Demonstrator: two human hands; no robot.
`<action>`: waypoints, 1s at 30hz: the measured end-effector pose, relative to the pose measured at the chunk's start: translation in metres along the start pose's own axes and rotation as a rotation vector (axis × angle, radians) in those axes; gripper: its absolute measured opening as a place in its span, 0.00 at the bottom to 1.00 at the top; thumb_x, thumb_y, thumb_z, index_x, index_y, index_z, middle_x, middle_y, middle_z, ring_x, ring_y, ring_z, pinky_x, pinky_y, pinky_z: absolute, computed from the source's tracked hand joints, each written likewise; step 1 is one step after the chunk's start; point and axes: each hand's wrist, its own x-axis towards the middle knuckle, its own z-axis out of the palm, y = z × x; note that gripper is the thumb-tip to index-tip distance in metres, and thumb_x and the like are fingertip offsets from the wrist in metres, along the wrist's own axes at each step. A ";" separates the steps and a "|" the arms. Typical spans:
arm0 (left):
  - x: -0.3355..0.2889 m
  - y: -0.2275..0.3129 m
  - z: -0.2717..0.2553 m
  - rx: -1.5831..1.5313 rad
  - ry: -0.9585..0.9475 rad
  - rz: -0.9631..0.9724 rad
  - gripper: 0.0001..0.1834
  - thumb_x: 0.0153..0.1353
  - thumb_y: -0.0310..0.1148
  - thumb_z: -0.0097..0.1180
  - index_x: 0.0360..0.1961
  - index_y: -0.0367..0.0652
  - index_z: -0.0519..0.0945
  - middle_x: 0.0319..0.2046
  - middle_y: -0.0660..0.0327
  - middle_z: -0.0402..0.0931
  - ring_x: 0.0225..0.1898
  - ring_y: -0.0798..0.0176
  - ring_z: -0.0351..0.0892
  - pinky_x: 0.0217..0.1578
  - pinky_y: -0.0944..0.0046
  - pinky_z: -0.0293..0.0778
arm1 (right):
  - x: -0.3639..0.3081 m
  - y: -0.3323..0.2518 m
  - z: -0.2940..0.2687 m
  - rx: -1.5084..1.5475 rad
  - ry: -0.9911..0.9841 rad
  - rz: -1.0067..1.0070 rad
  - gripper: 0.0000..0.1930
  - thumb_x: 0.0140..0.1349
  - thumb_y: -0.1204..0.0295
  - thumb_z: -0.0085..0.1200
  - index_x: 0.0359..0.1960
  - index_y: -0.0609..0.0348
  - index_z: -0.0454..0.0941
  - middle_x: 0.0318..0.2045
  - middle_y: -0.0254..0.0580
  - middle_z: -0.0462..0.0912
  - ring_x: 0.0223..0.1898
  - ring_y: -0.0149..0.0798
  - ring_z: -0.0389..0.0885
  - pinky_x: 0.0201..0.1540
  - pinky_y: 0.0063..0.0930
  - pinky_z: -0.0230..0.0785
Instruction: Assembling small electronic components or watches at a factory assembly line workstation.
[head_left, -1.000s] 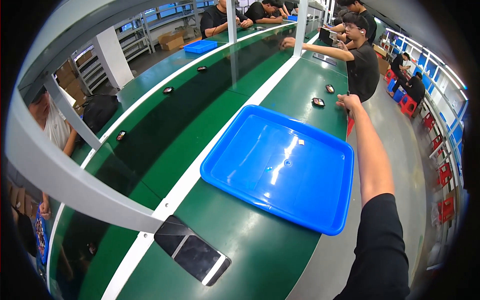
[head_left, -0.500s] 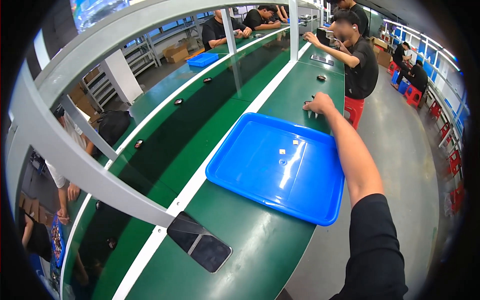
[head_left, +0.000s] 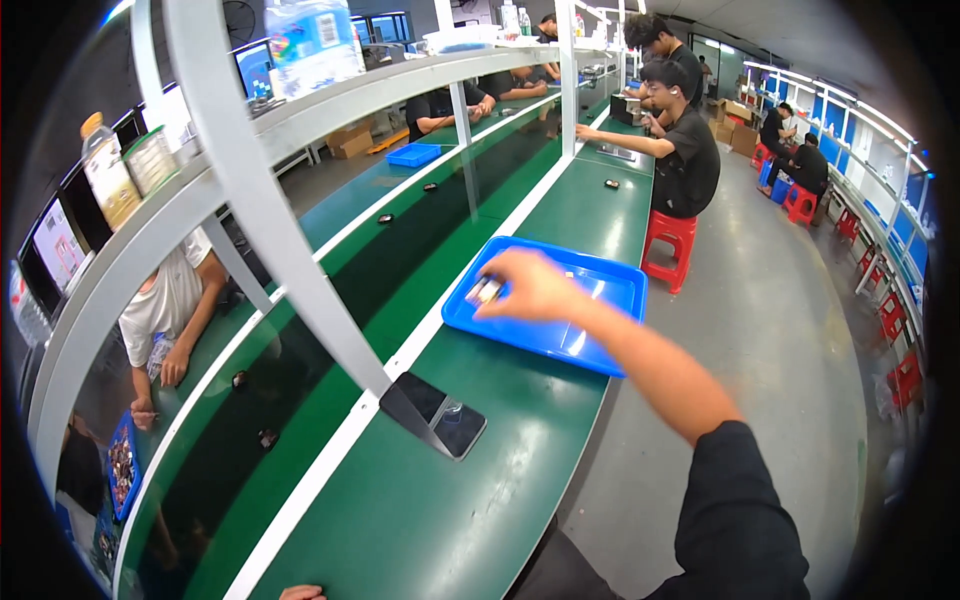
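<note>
My right hand [head_left: 535, 287] pinches a small dark and silvery part [head_left: 487, 289] between thumb and fingers, above the left side of a shallow blue tray [head_left: 560, 355]. Motion blurs the hand, and the part's exact kind does not show. Under the hand and wrist much of the tray's floor is hidden. At the bottom edge only a bit of my left hand [head_left: 302, 593] comes into view; most of its fingers are cut off. Between the two hands, a dark smartphone [head_left: 435, 412] lies on the green bench near the white rail.
A conveyor belt [head_left: 330, 325] runs along the left, carrying several small dark parts. A grey frame post [head_left: 290, 220] rises from the rail beside the phone. Another small part [head_left: 612, 184] lies beyond the tray. Co-workers sit across the belt and farther along the bench.
My right hand has come back from beyond the tray to above it, bringing the small part. My left hand now shows at the bottom edge. The view has shifted.
</note>
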 end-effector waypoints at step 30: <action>-0.025 -0.031 -0.059 -0.865 -0.101 -0.292 0.21 0.74 0.31 0.43 0.63 0.29 0.68 0.51 0.47 0.78 0.49 0.53 0.82 0.51 0.57 0.80 | -0.116 -0.315 0.288 0.554 -0.389 -0.675 0.20 0.55 0.71 0.67 0.51 0.55 0.80 0.38 0.40 0.80 0.31 0.42 0.83 0.33 0.32 0.76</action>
